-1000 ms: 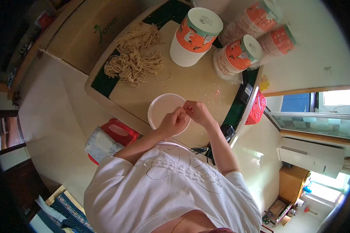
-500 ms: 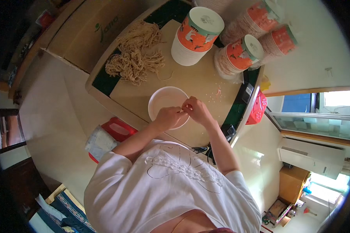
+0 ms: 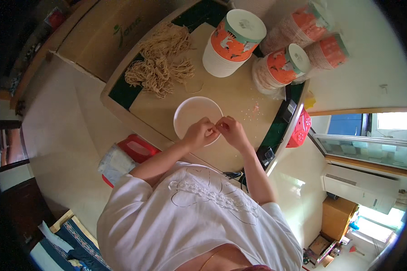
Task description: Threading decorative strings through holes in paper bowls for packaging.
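A white round bowl (image 3: 192, 114) stands on the tan tabletop in front of me and looks empty. My left hand (image 3: 200, 134) and my right hand (image 3: 232, 130) meet over its near rim. Their fingertips are pinched together on something small that I cannot make out. A pile of dry tan noodles (image 3: 160, 61) lies on the table beyond the bowl, to the left.
Stacks of orange-and-white paper tubs (image 3: 233, 40) (image 3: 282, 65) stand at the far right of the table (image 3: 239, 97), some wrapped in clear plastic (image 3: 303, 27). A red basket (image 3: 300, 128) hangs off the right edge. A red-and-white bag (image 3: 122, 156) sits on the floor at the left.
Both hands have stayed pinched together and shifted slightly farther over the bowl's near rim. The bowl and the noodles have not moved on the table.
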